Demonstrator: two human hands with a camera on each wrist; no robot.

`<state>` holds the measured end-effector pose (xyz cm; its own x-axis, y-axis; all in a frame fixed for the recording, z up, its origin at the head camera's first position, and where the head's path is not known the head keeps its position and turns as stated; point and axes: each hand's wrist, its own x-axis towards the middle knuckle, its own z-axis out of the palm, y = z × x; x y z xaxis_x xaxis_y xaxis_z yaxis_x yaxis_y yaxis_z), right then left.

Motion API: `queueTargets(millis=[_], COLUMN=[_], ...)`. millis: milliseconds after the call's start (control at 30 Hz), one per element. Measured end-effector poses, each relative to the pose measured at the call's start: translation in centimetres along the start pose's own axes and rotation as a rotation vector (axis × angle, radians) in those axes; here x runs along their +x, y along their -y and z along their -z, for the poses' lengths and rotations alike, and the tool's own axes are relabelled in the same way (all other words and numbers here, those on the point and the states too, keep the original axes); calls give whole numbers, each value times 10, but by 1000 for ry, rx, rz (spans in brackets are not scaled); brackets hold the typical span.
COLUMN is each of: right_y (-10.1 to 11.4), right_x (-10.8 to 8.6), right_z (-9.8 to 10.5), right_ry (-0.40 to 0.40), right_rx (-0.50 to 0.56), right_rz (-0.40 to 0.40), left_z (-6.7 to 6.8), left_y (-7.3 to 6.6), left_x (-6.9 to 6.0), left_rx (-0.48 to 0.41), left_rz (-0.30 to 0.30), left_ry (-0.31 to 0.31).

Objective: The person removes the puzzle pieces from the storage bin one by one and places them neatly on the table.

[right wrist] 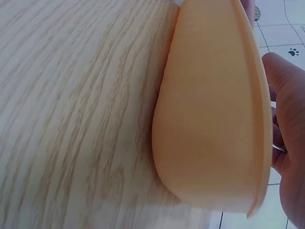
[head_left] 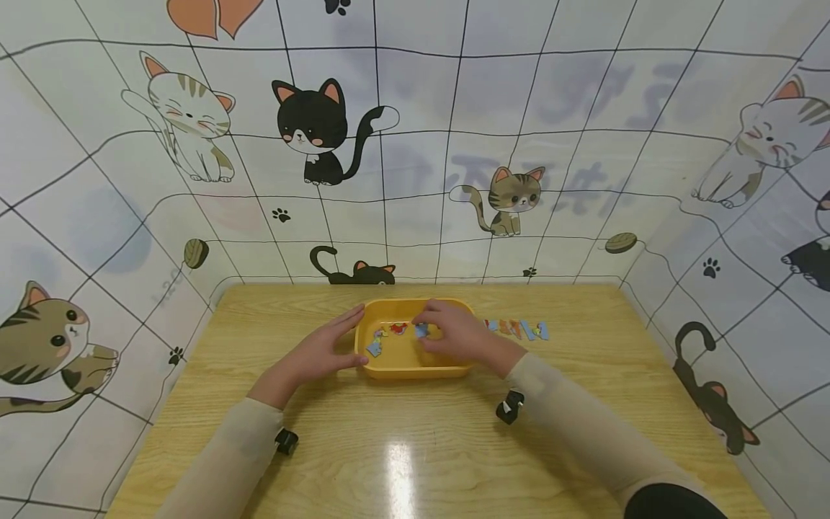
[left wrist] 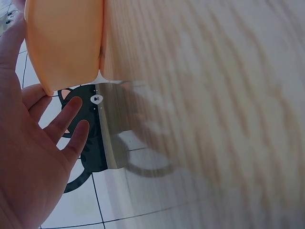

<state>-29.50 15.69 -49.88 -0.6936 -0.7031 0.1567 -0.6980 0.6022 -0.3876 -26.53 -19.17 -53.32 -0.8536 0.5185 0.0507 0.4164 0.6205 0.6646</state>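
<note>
A yellow tray [head_left: 415, 373] stands on the wooden table. My left hand [head_left: 318, 355] spans its left end, the fingertips and thumb touching the rim with the fingers fairly straight. My right hand [head_left: 457, 335] reaches over the right part of the tray, and its fingertips pinch a small blue piece [head_left: 421, 330]. In the left wrist view the left hand [left wrist: 33, 157] touches the tray wall [left wrist: 64, 43]. The right wrist view has the right hand [right wrist: 291, 119] beyond the tray's side [right wrist: 209, 109], its fingertips hidden there. A red piece [head_left: 398, 328] and a blue piece [head_left: 374, 348] lie inside the tray.
Right of the tray, several flat blue and orange pieces [head_left: 516, 329] lie in a row on the table [head_left: 350, 447]. A white cloth wall [head_left: 415, 166] with cat drawings stands behind the table and along both sides.
</note>
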Motion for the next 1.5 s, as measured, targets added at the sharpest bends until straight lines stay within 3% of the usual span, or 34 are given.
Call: queueTargets(millis=[1033, 1300, 1500], right_y=[-28, -35, -42], right_x=[-48, -62, -72], right_z=[36, 47, 51], right_ry=[-125, -172, -180], right_rx=[54, 67, 52], right_rz=[-44, -23, -60], left_z=[0, 0, 0], left_y=[1, -2, -2], left_x=[-1, -1, -1], left_rx=[-15, -17, -11], left_rz=[-1, 6, 4], left_ry=[1, 4, 5])
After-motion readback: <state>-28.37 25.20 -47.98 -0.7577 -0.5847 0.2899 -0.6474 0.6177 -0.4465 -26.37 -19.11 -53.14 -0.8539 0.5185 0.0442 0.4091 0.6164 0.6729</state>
